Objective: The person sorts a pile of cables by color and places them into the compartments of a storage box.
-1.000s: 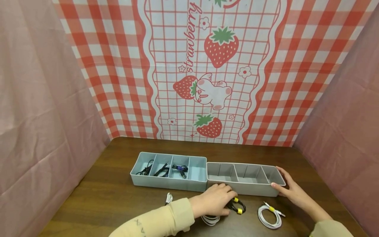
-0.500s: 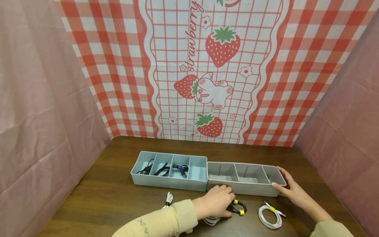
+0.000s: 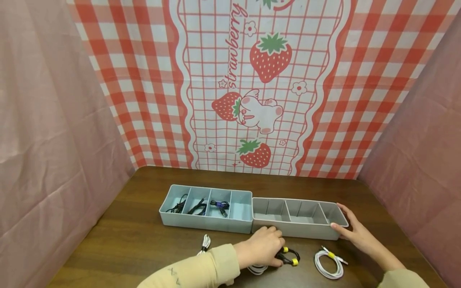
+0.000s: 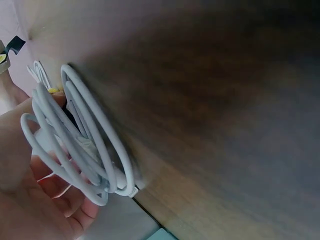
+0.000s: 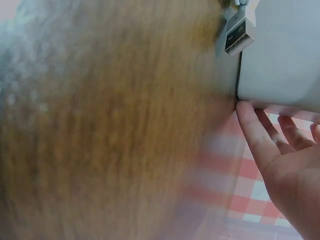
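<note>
My left hand [image 3: 264, 246] is low in front of the grey divided bin [image 3: 306, 230], thumb and curled fingers around the near side of a coiled black cable [image 3: 291, 258] with yellow ties. Much of what it grips is hidden behind the hand. A coiled white cable [image 3: 257, 270] lies just below this hand and fills the foreground of the left wrist view as thick loops [image 4: 85, 135]. My right hand [image 3: 356, 232] holds the grey bin's right end, thumb at the front rim and fingers around the end wall. In the right wrist view its fingertips touch the bin [image 5: 285, 60].
A light blue divided bin [image 3: 205, 222] adjoins the grey one on the left; dark cables sit in three of its compartments. Another coiled white cable [image 3: 329, 266] with a yellow tie lies at right. A small white cable bundle [image 3: 205, 243] lies left of my left sleeve.
The black cable's loop has shifted slightly toward me beside my left hand. My right hand stays on the grey bin's end, and both bins keep their places.
</note>
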The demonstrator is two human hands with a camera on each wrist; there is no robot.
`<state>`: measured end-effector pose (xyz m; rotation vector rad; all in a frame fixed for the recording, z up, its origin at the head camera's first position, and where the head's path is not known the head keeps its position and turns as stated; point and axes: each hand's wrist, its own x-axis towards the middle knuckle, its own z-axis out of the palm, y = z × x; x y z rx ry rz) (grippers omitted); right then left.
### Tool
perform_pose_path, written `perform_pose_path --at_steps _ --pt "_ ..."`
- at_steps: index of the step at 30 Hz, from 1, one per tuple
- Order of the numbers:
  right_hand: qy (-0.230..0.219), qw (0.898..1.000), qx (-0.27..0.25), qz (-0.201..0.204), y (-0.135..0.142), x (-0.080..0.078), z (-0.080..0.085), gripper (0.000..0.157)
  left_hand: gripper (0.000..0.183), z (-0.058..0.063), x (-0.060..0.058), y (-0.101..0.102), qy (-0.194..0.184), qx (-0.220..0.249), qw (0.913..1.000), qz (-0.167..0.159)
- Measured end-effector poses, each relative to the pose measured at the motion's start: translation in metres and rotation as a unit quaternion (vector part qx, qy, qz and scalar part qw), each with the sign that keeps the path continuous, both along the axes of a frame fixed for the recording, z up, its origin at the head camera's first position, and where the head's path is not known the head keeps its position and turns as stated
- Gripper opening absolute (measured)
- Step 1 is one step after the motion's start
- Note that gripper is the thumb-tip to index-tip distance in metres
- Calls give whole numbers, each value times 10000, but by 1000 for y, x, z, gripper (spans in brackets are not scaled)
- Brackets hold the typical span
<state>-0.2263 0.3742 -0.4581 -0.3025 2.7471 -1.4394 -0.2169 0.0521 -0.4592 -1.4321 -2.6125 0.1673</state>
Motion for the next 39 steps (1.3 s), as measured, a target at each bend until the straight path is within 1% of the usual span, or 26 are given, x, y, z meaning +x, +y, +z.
perform_pose_path --at_steps 4,9,15,23,32,35,39 --pt "-1 10000 74 -3 -1 1 -1 73 39 -1 0 -3 -34 -19 10000 -70" --pt "-44 9998 195 -59 -2 1 0 74 38 2 2 -5 -32 20 10000 -19" --pt "-73 9998 156 -41 -2 3 -1 74 37 4 5 -8 -37 69 9999 -63" --pt "-36 9998 158 -71 -1 2 1 74 37 13 8 -12 297 158 9993 -137" --pt "-78 9999 118 -70 -1 1 0 74 37 18 11 -20 515 88 9984 -221" --pt "-67 9999 136 -77 -1 1 1 74 37 19 13 -23 564 72 9980 -268" --pt "-98 9998 149 -62 -1 1 1 74 37 23 15 -26 519 19 9980 -350"
